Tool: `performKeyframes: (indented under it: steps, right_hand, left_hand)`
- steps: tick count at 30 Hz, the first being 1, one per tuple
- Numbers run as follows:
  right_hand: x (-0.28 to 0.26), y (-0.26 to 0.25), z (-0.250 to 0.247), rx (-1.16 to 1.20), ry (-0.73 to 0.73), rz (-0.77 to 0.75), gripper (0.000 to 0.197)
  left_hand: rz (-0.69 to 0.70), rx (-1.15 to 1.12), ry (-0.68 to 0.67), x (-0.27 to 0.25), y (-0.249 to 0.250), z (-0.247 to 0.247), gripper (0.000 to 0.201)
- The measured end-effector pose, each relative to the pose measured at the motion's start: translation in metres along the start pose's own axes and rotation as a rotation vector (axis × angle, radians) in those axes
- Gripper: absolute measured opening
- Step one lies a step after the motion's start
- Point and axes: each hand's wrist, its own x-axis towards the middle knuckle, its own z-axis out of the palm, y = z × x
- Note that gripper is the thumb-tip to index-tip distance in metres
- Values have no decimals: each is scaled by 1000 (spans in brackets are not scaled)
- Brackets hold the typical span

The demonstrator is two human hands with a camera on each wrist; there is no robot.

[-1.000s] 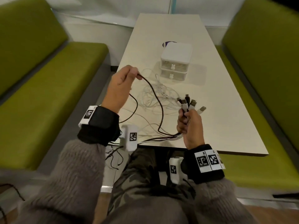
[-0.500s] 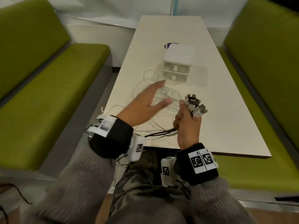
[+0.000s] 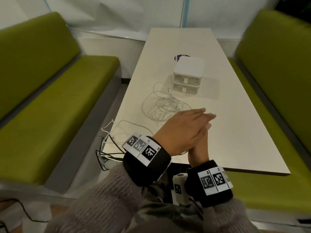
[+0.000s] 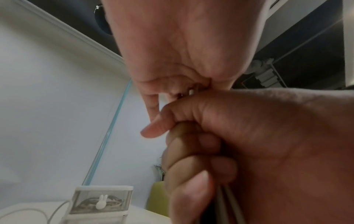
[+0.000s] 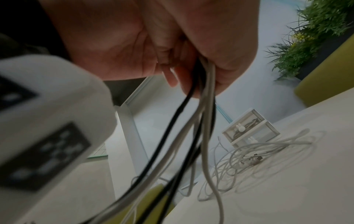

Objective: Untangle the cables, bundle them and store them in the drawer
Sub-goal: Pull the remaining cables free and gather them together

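Now the right hand [image 3: 199, 149] is closed in a fist around a bunch of black and white cables [image 5: 199, 115], which hang down from it toward the near edge of the table [image 3: 235, 132]. From the left wrist camera, the curled fingers of this hand are seen clearly, with the cables coming out under them. The left hand [image 3: 181, 132] lies over the top of the right one, with its fingers stretched forward and close together; it covers the upper ends of the held cables, so the plugs are hidden in the head view. Whether it takes hold of anything there I cannot tell.

A loose pile of white cables [image 3: 166, 105] lies on the table, between the hands and a small white drawer box [image 3: 188, 73]. This box has two drawers with little rabbit-shaped knobs, both pushed in. Some cables also hang over the near left corner of the table.
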Motion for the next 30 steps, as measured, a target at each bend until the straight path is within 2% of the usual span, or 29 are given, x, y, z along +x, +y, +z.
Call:
performKeyframes:
  steps: [1,2,3,4,6,7,8,9,10,12,13,16,17,18,20,23,26,28,30]
  right_hand:
    - [-3,-3,10,-211,301,-76,48]
    - [0,-3,12,-264,208,-106,40]
    - [2,-4,15,-311,150,-97,41]
    - [-7,6,17,-585,-28,-187,41]
    - [-5,7,13,-819,35,-303,32]
    - [-6,9,18,-745,31,-289,29]
    - [-3,5,19,-761,-210,-184,24]
    - [-5,3,23,-789,-388,-37,14]
    - [3,0,24,-878,-327,38,10]
    - [13,-18,31,-989,-258,17,29]
    - [17,-24,33,-971,-288,32,35]
    - [11,-21,46,-944,-313,46,44]
    - [11,-25,44,-907,-317,70,46]
    - [13,-31,43,-877,-296,90,50]
    - [18,-44,46,-877,-271,77,54]
    - [23,-56,46,-840,-193,33,52]
    - [31,-69,47,-812,-151,-1,49]
    - [32,-71,45,-811,-152,-10,47]
    - [30,-66,43,-800,-163,-12,47]
  left_hand:
    - [-13,11,-9,-1,0,0,51]
    - [-28,21,-18,-1,1,-2,55]
    - [-47,43,-23,-1,2,-4,58]
    - [-63,73,-19,-1,2,-5,60]
    - [-93,31,-16,0,0,-7,58]
    - [-117,-80,-21,0,-1,-9,56]
    - [-164,-243,-36,-1,-1,-9,60]
    - [-233,-440,-43,-3,0,-11,72]
    - [-312,-621,-42,-6,-1,-11,85]
    - [-437,-775,-121,-15,-6,-11,99]
    - [-458,-757,-194,-20,-10,-10,93]
    - [-453,-515,-349,-35,-29,-11,38]
    - [-451,-394,-400,-41,-39,-11,26]
    - [-457,-280,-446,-47,-49,-11,25]
    - [-528,-118,-477,-62,-71,-15,35]
    - [-712,31,-403,-88,-115,-26,51]
    - [-874,48,-303,-108,-148,-40,55]
    - [-911,41,-177,-106,-161,-54,49]
    - [-892,109,7,-92,-170,-72,42]
